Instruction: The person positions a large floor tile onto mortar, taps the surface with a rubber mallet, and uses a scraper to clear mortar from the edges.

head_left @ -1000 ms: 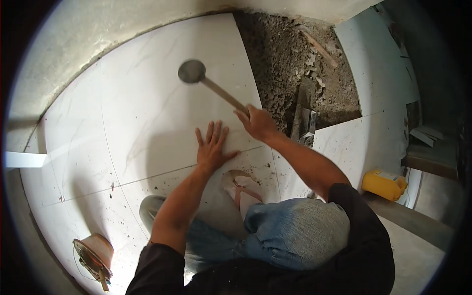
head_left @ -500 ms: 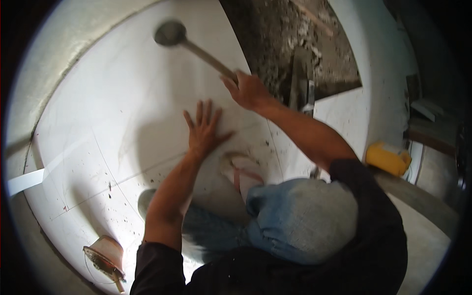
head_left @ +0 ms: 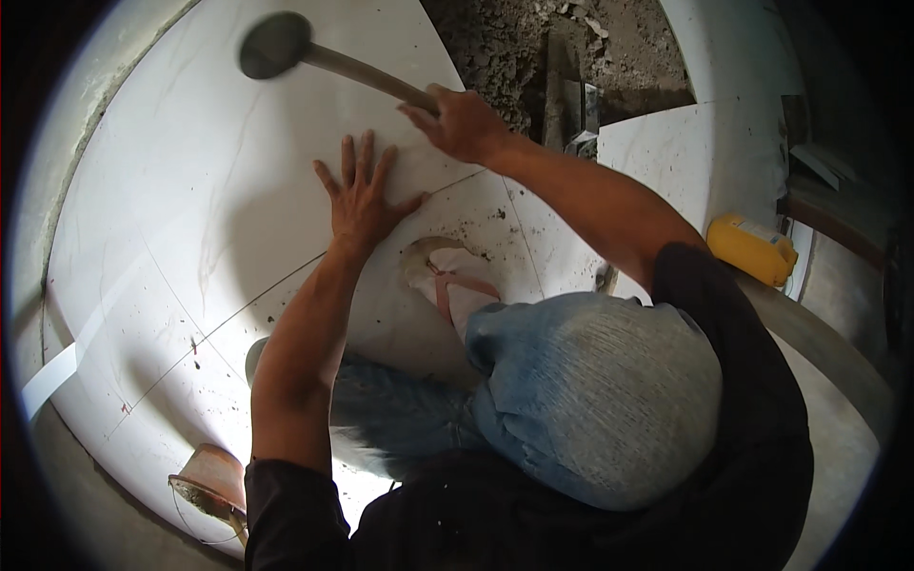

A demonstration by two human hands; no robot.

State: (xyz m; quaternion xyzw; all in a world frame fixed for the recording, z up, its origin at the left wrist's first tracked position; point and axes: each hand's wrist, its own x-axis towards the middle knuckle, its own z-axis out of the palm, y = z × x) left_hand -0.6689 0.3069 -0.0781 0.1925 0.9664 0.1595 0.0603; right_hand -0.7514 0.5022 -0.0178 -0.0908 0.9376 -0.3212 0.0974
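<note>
My right hand (head_left: pixel 464 126) is wrapped round the wooden handle of a rubber mallet (head_left: pixel 276 46), whose dark round head is held out to the left, over a large white floor tile (head_left: pixel 190 209). Whether the head touches the tile I cannot tell. My left hand (head_left: pixel 360 205) lies flat on the same tile with its fingers spread, close to the joint line and below the mallet's handle. Past my right hand, the tile's edge meets a patch of rough grey mortar and rubble (head_left: pixel 505 67).
A long tool with a metal end (head_left: pixel 571 105) lies on the rubble. At right is a yellow plastic jug (head_left: pixel 750 249). A bucket (head_left: pixel 211 476) with a wire handle stands lower left, and a white strip (head_left: pixel 48 381) at the left edge. My sandalled foot (head_left: pixel 466 295) rests on the tiles.
The mallet head has moved left and up in the picture. Both my hands also sit higher and further left in the view, which has itself shifted. My left palm stays spread on the tile.
</note>
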